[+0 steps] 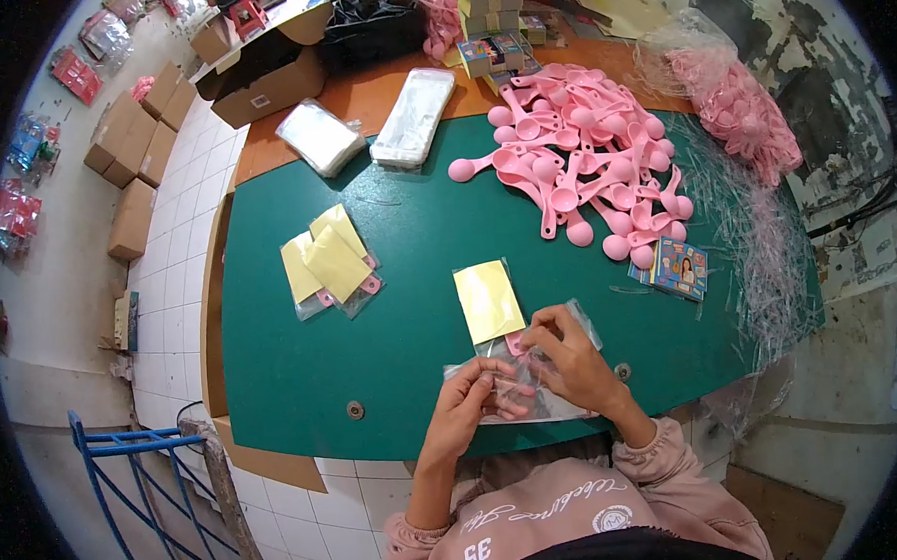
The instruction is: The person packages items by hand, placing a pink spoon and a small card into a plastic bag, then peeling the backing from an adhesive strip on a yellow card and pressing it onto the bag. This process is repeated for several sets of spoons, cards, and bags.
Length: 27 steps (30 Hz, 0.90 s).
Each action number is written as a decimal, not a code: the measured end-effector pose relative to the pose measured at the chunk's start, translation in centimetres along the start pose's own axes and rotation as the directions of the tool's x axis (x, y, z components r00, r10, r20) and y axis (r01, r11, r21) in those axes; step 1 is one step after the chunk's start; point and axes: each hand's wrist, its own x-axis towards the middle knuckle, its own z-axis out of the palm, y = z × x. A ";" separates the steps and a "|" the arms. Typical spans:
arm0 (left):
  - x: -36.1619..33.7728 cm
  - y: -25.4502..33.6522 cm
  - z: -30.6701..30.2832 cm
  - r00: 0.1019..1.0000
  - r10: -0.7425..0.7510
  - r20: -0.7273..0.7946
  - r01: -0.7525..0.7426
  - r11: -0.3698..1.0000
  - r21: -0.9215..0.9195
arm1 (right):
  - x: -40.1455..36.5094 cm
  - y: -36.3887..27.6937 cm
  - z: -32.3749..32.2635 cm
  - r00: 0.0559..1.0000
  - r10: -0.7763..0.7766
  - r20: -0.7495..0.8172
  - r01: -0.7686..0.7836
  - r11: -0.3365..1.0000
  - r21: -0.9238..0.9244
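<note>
Near the front edge of the green table, my left hand (471, 391) is closed with its fingertips on a clear plastic bag (549, 404). My right hand (572, 360) pinches at the same clear plastic, from the right side. Just beyond my hands lies a packed clear bag with a yellow card (488, 300) in it; the pink end of a spoon handle (515, 344) shows below the card. The plastic layers overlap under my fingers, so their exact edges are hard to make out. Further left lie several similar packets (336, 262) with yellow cards.
A heap of pink measuring spoons (588, 159) covers the back right of the green table (417, 251). Printed cards (680, 268) lie beside it. Two stacks of clear bags (413, 118) sit at the back. Plastic scraps (769, 276) line the right edge.
</note>
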 end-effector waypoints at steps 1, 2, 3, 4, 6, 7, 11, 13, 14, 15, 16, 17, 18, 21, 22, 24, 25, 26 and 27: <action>0.0 -0.1 0.0 1.000 0.013 0.006 -0.013 1.000 -0.024 | -0.1 0.4 0.0 1.000 -0.019 0.022 0.021 0.998 -0.066; 0.0 0.0 0.0 1.000 0.010 0.006 -0.010 1.000 -0.026 | -0.1 0.6 0.0 0.998 -0.039 0.045 0.044 0.990 -0.131; 0.1 0.2 0.0 0.996 0.062 -0.059 -0.064 0.997 -0.037 | -0.2 0.7 -0.1 0.998 -0.037 0.044 0.042 0.991 -0.130; 0.1 0.3 0.1 0.986 0.113 -0.124 -0.119 0.992 -0.046 | -0.2 0.8 -0.3 0.999 -0.009 0.032 0.012 0.995 -0.103; 0.0 0.4 0.2 0.989 0.102 -0.108 -0.108 0.993 -0.051 | -0.1 0.5 -0.2 1.000 0.020 0.021 -0.018 0.997 -0.075; -0.1 0.4 0.2 0.991 0.094 -0.092 -0.100 0.993 -0.056 | 0.2 -0.2 0.2 1.000 -0.010 0.003 0.010 0.996 -0.086; -0.5 -0.4 0.0 0.989 0.145 -0.007 -0.145 0.984 -0.100 | 0.0 0.2 0.9 0.997 -0.061 -0.036 0.061 0.998 0.003; -0.8 -0.5 -0.9 0.987 0.158 0.036 -0.156 0.986 -0.061 | 0.1 -0.1 0.5 0.996 -0.064 -0.069 0.068 0.996 0.057; -1.0 -0.1 -0.9 0.987 0.159 0.037 -0.157 0.986 -0.060 | 0.2 -0.2 0.2 0.992 -0.066 -0.105 0.077 0.991 0.108; -1.4 0.6 -0.6 0.987 0.163 0.002 -0.162 0.980 -0.111 | 0.1 -0.3 0.0 0.992 -0.066 -0.107 0.077 0.991 0.107; -1.6 0.9 -0.4 0.986 0.165 -0.034 -0.168 0.972 -0.162 | 0.1 -0.3 -0.2 0.993 -0.066 -0.098 0.079 0.988 0.135; -1.5 0.9 -0.4 0.986 0.165 -0.033 -0.168 0.972 -0.162 | 0.0 -0.3 -0.3 0.994 -0.067 -0.088 0.080 0.983 0.163; -1.5 0.7 -0.5 0.958 0.256 -0.131 -0.229 0.954 0.191 | -0.1 -0.4 -0.5 0.994 -0.067 -0.088 0.081 0.983 0.165; -1.2 0.7 -0.1 0.873 0.462 -0.157 -0.275 0.731 0.624 | -0.2 -0.4 -0.6 0.995 -0.079 -0.057 0.090 0.970 0.227; -1.1 1.1 0.1 0.882 0.465 -0.073 -0.264 0.617 0.741 | -0.4 -0.2 -0.6 0.996 -0.081 -0.021 0.084 0.967 0.240; -0.7 1.5 0.6 0.887 0.454 -0.090 -0.211 0.571 0.793 | -0.8 0.4 -0.8 0.997 -0.081 0.011 0.075 0.966 0.249; -0.6 1.4 0.7 0.888 0.451 -0.086 -0.214 0.572 0.792 | -1.1 0.6 -0.9 0.996 -0.067 0.054 0.051 0.968 0.247; -0.5 1.4 0.8 0.877 0.472 -0.087 -0.224 0.563 0.796 | -1.2 0.8 -1.0 0.994 -0.051 0.096 0.027 0.969 0.244; -0.4 1.3 0.9 0.865 0.493 -0.091 -0.232 0.554 0.800 | -1.2 0.6 -1.0 0.994 -0.047 0.097 0.023 0.970 0.242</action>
